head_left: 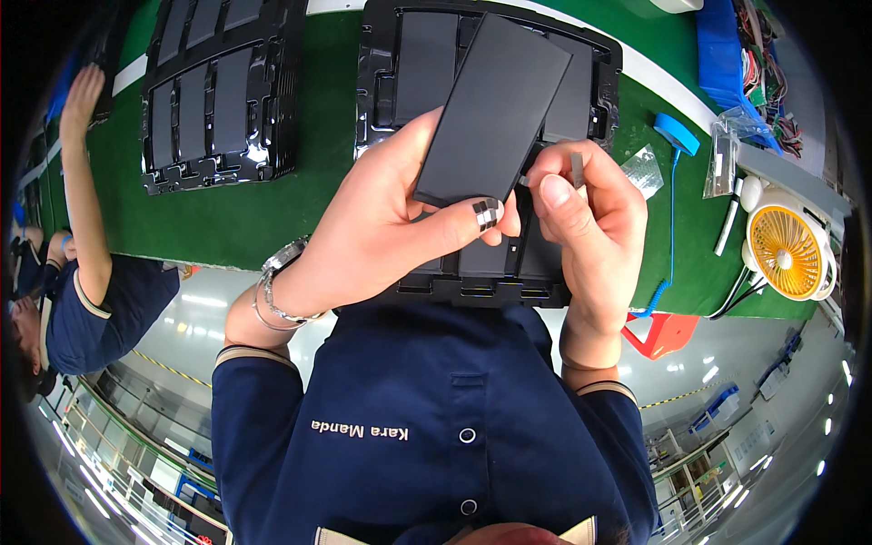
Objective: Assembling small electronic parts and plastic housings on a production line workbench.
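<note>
A flat, dark grey rectangular block, perhaps a battery pack, is tilted up in my left hand. My left thumb, its nail patterned in black and white, presses across the block's lower end, with the fingers behind it. Close to the block's right edge, my right hand is closed, thumb against bent fingers, on a small grey strip. Whether that strip is joined to the block I cannot tell. Beneath both hands lies a black moulded tray with similar dark blocks in its compartments.
Left of me stands a stack of black trays holding more blocks on the green table. Rightward are a blue disc with a coiled cord, clear plastic bags, a yellow fan and a blue bin of wires. A co-worker's arm reaches in at far left.
</note>
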The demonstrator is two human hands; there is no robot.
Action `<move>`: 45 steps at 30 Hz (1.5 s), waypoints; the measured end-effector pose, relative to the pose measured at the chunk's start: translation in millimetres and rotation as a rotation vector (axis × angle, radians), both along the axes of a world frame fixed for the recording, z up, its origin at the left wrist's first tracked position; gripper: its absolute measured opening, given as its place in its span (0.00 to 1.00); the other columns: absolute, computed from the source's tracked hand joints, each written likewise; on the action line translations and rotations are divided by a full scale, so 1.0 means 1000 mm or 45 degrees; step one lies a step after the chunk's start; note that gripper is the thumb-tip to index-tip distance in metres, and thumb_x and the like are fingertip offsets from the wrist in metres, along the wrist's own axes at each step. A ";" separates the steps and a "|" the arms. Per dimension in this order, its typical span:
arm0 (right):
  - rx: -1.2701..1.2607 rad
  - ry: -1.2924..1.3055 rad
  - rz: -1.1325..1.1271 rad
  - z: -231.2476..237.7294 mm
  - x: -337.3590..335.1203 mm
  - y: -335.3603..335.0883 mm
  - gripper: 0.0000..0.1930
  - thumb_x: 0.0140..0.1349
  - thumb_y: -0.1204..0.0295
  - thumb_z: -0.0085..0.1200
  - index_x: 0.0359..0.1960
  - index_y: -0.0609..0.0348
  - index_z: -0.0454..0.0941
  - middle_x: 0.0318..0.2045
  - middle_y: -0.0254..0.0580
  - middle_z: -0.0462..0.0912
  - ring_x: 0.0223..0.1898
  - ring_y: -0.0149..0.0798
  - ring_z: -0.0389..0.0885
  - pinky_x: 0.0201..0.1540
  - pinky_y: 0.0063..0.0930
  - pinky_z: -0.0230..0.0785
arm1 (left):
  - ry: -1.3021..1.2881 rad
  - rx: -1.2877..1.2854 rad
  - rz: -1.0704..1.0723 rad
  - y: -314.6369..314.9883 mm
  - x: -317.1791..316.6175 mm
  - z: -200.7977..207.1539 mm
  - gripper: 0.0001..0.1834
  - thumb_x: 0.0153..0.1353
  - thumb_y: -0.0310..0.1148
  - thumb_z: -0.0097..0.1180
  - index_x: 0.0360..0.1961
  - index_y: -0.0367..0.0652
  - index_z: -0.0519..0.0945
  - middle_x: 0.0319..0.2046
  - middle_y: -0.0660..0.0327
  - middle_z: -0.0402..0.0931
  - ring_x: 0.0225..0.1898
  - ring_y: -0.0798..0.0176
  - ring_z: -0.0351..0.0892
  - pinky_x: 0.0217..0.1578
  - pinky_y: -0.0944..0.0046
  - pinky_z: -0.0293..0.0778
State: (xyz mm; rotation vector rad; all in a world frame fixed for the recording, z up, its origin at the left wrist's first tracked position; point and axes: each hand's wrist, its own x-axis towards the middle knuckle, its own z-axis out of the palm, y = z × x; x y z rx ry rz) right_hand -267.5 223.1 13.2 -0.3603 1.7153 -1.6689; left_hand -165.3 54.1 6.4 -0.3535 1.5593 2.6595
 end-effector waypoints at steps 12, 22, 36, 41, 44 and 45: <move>-0.132 -0.194 -0.046 -0.003 0.008 -0.001 0.07 0.67 0.71 0.56 0.38 0.63 0.76 0.24 0.25 0.75 0.23 0.15 0.63 0.25 0.13 0.53 | 0.015 0.028 0.037 0.011 -0.001 0.001 0.26 0.63 0.19 0.53 0.60 0.36 0.61 0.38 0.56 0.77 0.38 0.66 0.80 0.40 0.64 0.78; -0.253 -0.205 -0.002 -0.005 0.009 -0.001 0.09 0.68 0.69 0.54 0.39 0.63 0.74 0.25 0.36 0.80 0.23 0.18 0.69 0.24 0.13 0.56 | 0.018 -0.043 0.047 0.014 0.000 0.001 0.26 0.63 0.18 0.52 0.61 0.36 0.60 0.40 0.57 0.76 0.39 0.67 0.79 0.40 0.66 0.77; -0.351 -0.094 -0.027 -0.006 0.015 -0.001 0.05 0.67 0.77 0.52 0.40 0.67 0.71 0.29 0.35 0.75 0.30 0.26 0.75 0.34 0.21 0.70 | 0.058 -0.171 0.031 0.018 -0.002 0.003 0.27 0.63 0.16 0.51 0.62 0.37 0.58 0.42 0.59 0.75 0.40 0.71 0.78 0.39 0.71 0.77; -0.317 -0.068 -0.028 -0.006 0.015 0.000 0.05 0.67 0.77 0.52 0.40 0.67 0.71 0.29 0.35 0.75 0.30 0.26 0.75 0.34 0.21 0.70 | 0.049 -0.194 0.040 0.020 -0.001 0.002 0.27 0.63 0.17 0.51 0.61 0.36 0.58 0.42 0.58 0.75 0.41 0.71 0.78 0.40 0.70 0.77; -0.297 -0.070 -0.018 -0.003 0.014 -0.004 0.06 0.68 0.75 0.52 0.41 0.67 0.72 0.28 0.34 0.75 0.29 0.24 0.73 0.33 0.19 0.67 | 0.060 -0.185 0.062 0.019 0.002 0.000 0.27 0.63 0.17 0.52 0.61 0.36 0.58 0.42 0.58 0.75 0.41 0.69 0.78 0.40 0.69 0.77; -0.292 -0.074 -0.014 -0.002 0.014 -0.004 0.07 0.68 0.74 0.52 0.41 0.66 0.73 0.28 0.33 0.75 0.29 0.23 0.73 0.32 0.18 0.66 | 0.073 -0.185 0.071 0.018 0.002 -0.001 0.27 0.63 0.17 0.52 0.61 0.36 0.58 0.42 0.57 0.75 0.41 0.69 0.79 0.41 0.68 0.77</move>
